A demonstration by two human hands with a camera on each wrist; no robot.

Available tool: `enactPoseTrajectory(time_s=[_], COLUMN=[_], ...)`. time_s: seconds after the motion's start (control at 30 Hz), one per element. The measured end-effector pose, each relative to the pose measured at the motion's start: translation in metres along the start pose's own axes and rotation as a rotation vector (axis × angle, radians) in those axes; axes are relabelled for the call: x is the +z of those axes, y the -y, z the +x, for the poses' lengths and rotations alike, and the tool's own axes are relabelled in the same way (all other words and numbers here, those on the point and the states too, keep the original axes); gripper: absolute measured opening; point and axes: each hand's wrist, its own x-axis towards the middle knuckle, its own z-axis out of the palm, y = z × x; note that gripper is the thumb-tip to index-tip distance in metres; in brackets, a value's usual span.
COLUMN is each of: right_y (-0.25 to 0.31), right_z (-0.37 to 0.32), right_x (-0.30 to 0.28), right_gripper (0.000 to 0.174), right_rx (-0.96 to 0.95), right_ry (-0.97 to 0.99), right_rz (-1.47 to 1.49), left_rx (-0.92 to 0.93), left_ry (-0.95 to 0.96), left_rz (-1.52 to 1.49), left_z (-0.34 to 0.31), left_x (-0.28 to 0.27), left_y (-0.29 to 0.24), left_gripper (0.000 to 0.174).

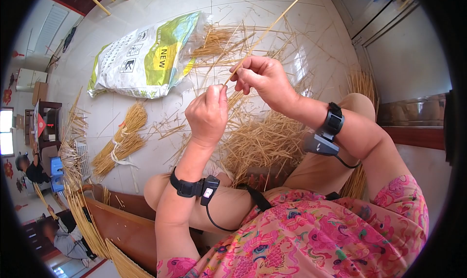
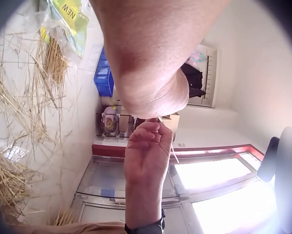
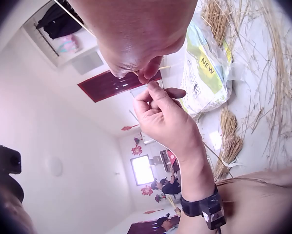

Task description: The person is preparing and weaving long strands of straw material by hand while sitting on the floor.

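Observation:
A long thin straw stalk (image 1: 283,16) slants up and away from my two hands in the head view. My left hand (image 1: 208,113) pinches its lower end between thumb and curled forefinger. Just above, the right hand (image 1: 266,81) pinches the same stalk with thumb and fingertips, its other fingers loosely bent. The fingertips of both hands almost meet, as the right wrist view also shows, with the left hand (image 3: 168,117) below. A heap of loose straw (image 1: 265,146) lies on the floor below the hands.
A white and green printed sack (image 1: 131,54) lies on the floor, with straw (image 1: 219,40) at its mouth. Nearer is a tied straw bundle (image 1: 119,141). A brown wooden bench (image 1: 129,224) stands at left, a metal door (image 1: 404,59) at right. Two people sit far left.

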Motion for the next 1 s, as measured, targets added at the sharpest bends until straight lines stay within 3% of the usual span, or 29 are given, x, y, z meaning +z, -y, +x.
enactPoseTrajectory(time_s=[1.0], right_y=[0.0033], right_z=[0.0020], right_x=[-0.0019], right_gripper=[0.014], right_rx=[-0.008], right_ry=[-0.037], right_rz=[0.011], left_rx=[0.030], left_ry=[0.005], left_rz=[0.056], left_z=[-0.0005], left_x=[-0.0015], left_y=[-0.0006], left_gripper=[0.007])
